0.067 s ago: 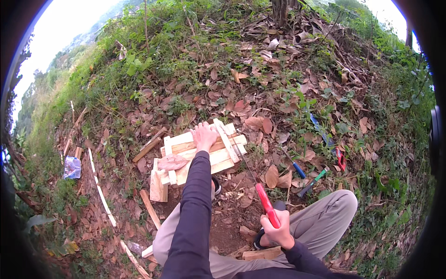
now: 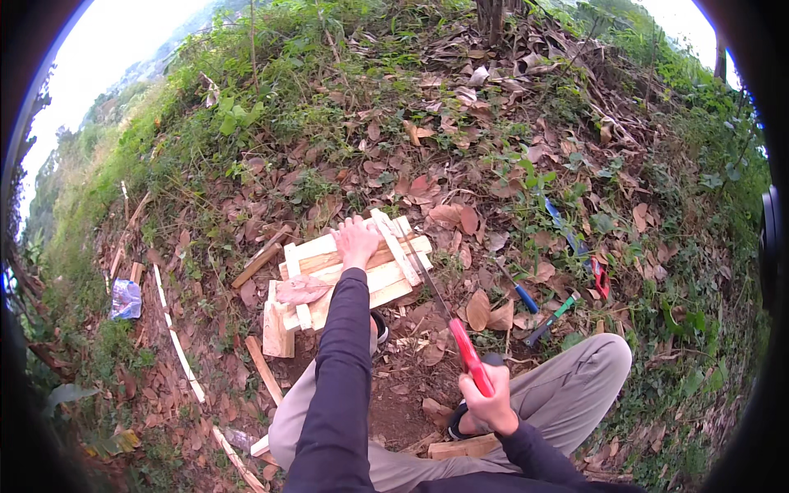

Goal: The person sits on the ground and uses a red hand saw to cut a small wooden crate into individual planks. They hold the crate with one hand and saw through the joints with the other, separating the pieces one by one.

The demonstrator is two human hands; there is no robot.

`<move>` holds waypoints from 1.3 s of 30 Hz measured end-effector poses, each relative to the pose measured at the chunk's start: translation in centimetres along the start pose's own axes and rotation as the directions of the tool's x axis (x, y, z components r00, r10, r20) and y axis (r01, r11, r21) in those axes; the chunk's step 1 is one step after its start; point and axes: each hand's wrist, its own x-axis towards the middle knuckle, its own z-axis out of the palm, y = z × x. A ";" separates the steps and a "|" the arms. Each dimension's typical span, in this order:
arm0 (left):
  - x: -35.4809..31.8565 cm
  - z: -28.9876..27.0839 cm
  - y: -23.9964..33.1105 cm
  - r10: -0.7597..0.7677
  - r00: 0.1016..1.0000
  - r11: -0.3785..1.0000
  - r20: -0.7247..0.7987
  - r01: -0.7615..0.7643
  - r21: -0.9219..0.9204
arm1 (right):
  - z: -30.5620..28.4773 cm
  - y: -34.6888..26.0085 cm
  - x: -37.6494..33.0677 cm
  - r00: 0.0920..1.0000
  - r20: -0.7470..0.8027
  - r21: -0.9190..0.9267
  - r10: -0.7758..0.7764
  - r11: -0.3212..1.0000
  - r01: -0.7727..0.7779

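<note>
While the fingers of the right hand wrap round a red-handled handsaw, those of the left hand lie slightly spread on slatted boards; a dry leaf lies left of them, nearer the body; a crosspiece sits between them and the saw blade; beyond the right fingers lie a green-shafted hammer and a blue-handled tool.

Parts of the wooden slats are covered by the left hand and the dark sleeve, the grip of the red saw handle is partly hidden by the right hand, and the tree trunk is cut off by the upper edge.
</note>
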 end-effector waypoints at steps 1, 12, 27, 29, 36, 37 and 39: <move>-0.6 -0.6 2.0 0.016 0.995 0.999 0.098 -0.012 -0.047 | -0.6 1.4 0.1 0.999 -0.035 -0.024 0.023 0.999 -0.024; -1.5 -1.5 0.8 0.034 0.999 0.999 0.006 -0.034 -0.003 | -0.6 -0.7 -1.8 0.997 0.064 -0.072 -0.035 0.997 0.040; -2.3 -0.9 2.0 0.044 0.997 0.999 0.064 -0.044 -0.005 | 0.6 1.1 2.2 0.999 -0.001 -0.065 0.034 0.997 -0.034; -1.9 -1.1 2.4 0.009 1.000 1.000 0.008 -0.009 -0.024 | 2.8 2.1 6.8 0.998 -0.032 -0.075 -0.062 0.995 0.060; 0.1 -0.5 0.5 0.024 0.989 1.000 0.145 -0.023 -0.013 | 0.1 0.6 -0.7 0.999 0.007 0.029 -0.043 0.999 0.043; 0.2 -0.4 0.7 0.051 0.992 0.999 0.118 -0.051 0.001 | -0.2 0.7 -1.2 0.998 0.002 0.044 -0.063 0.997 0.063; -1.2 -0.1 1.4 0.066 0.996 0.998 0.063 -0.065 -0.021 | 0.5 1.5 2.0 1.000 -0.002 -0.030 0.004 1.000 -0.004</move>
